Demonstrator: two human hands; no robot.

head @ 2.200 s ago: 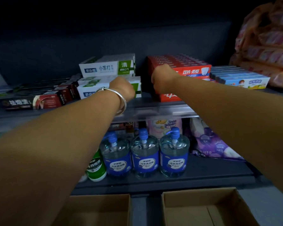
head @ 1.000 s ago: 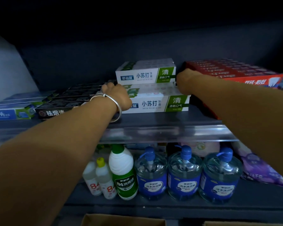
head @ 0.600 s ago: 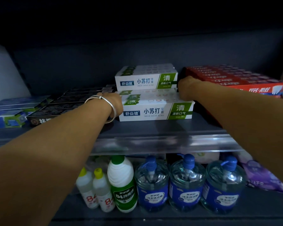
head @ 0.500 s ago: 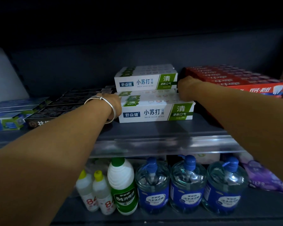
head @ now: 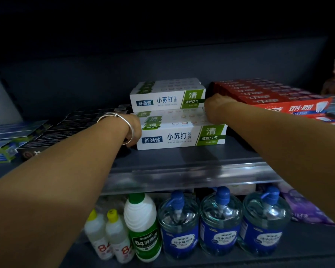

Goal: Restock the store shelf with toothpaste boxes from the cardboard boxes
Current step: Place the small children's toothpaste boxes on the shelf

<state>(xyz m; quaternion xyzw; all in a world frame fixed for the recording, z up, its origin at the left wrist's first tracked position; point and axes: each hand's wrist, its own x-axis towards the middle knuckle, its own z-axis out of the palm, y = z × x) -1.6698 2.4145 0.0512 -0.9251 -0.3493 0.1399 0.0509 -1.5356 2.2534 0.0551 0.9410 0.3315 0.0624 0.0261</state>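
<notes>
White-and-green toothpaste boxes (head: 180,139) lie in two layers on the upper shelf (head: 182,161), a smaller top layer (head: 166,97) set back on the lower one. My left hand (head: 134,130), with a silver bangle on the wrist, grips the left end of the lower layer. At the right end of the lower layer's top my right hand (head: 215,108) is curled, beside the upper box. Both hands' fingertips are hidden behind the knuckles. No cardboard box is in view.
Red toothpaste boxes (head: 275,97) are stacked right of my right hand. Black boxes (head: 75,124) and blue-green boxes (head: 6,140) lie to the left. Below stand white bottles (head: 108,238), a green-labelled bottle (head: 143,229), three blue-capped jugs (head: 219,223) and a purple bag (head: 306,209).
Both hands moved from the red stack's left edge to the two ends of the white-green stack. The view shifted left and down, and the cardboard boxes dropped out of frame.
</notes>
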